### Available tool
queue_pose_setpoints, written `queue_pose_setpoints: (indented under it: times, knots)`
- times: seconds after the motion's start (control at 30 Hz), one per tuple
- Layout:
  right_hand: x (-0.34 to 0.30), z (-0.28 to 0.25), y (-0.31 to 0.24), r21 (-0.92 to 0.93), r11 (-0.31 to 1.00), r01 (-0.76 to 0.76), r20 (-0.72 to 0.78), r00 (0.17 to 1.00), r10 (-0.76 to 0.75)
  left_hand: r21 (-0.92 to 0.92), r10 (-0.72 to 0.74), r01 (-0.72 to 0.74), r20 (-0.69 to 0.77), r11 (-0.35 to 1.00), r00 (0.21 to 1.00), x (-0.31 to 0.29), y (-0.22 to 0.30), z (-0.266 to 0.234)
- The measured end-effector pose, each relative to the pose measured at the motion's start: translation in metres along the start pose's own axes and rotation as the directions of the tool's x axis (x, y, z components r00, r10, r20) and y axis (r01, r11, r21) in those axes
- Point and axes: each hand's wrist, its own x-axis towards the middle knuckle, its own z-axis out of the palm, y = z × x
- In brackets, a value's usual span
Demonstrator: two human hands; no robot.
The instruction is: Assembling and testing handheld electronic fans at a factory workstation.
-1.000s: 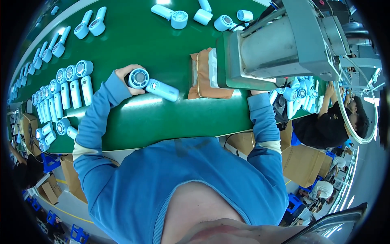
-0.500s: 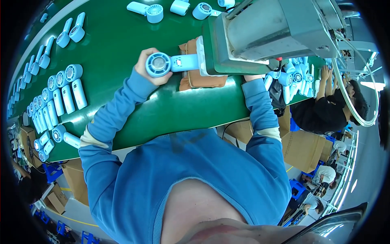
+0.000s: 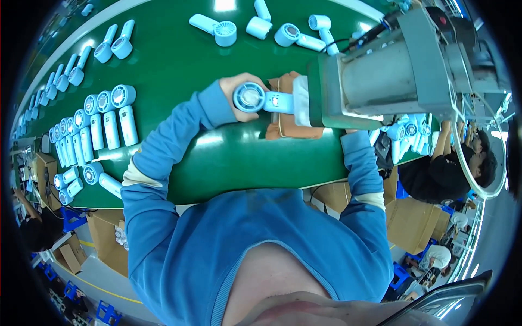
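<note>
The left hand (image 3: 234,89) is curled around the round head of a light-blue plastic hand fan (image 3: 272,101), with fingers and thumb bent around its sides. The fan's handle points away from the left hand, toward the right hand's side, over a soft brown pad (image 3: 296,129). The head has a ring of slots and a shiny middle, and the handle has a small lit spot. A flat white piece (image 3: 300,101) by the big grey metal machine (image 3: 375,76) hides the handle's far end. The machine hides most of the right hand (image 3: 351,131), so I cannot tell how open it is or what it holds.
</note>
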Motion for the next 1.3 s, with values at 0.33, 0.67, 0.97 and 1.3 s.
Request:
queue_pose_setpoints:
  times: [0.33,0.67,0.97,1.3]
  knots:
    - [-0.005,-0.03,0.008,-0.2,0.976,0.088,0.124,0.99,-0.064,0.021,-0.21,0.644,-0.937,0.765,0.279,-0.004,-0.177,-0.238]
    - [0.012,-0.037,0.016,0.239,0.97,0.03,0.303,0.947,-0.104,0.995,-0.114,-0.088,0.093,0.052,0.989,0.069,-0.104,-0.157]
    - [-0.03,0.027,0.048,-0.5,0.86,0.104,-0.046,0.988,-0.146,0.949,0.017,0.226,-0.235,0.219,0.972,-0.056,0.034,-0.108]
    - [-0.025,-0.028,-0.008,-0.348,0.93,0.12,0.005,0.992,-0.126,-0.001,0.052,-0.058,-0.43,0.998,0.901,-0.076,0.004,0.009]
